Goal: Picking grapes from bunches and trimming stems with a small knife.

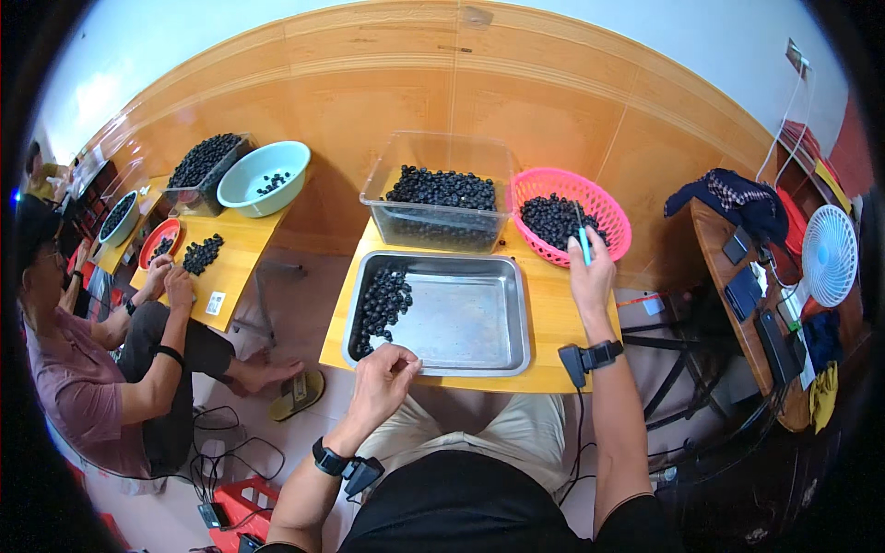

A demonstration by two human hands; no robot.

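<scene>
My right hand (pixel 592 275) grips a thin tool with a light blue handle (pixel 584 243) and a narrow metal tip, held over the near side of a pink plastic basket (pixel 619 214). Small dark round pieces (pixel 553 219), like berries or beads, lie in the basket. At the near left corner of a metal tray (pixel 461 369), my left hand (pixel 383 380) is closed in a pinch; what is between its fingertips, if anything, is hidden. A heap of the same dark pieces (pixel 385 300) lies along the tray's left side.
Behind the tray stands a clear plastic bin (pixel 442 230) of dark pieces, on the yellow table (pixel 553 323). To the left, a person (pixel 92 387) handles similar pieces at another table, near a pale green bowl (pixel 241 189). A fan (pixel 830 255) stands on the right table.
</scene>
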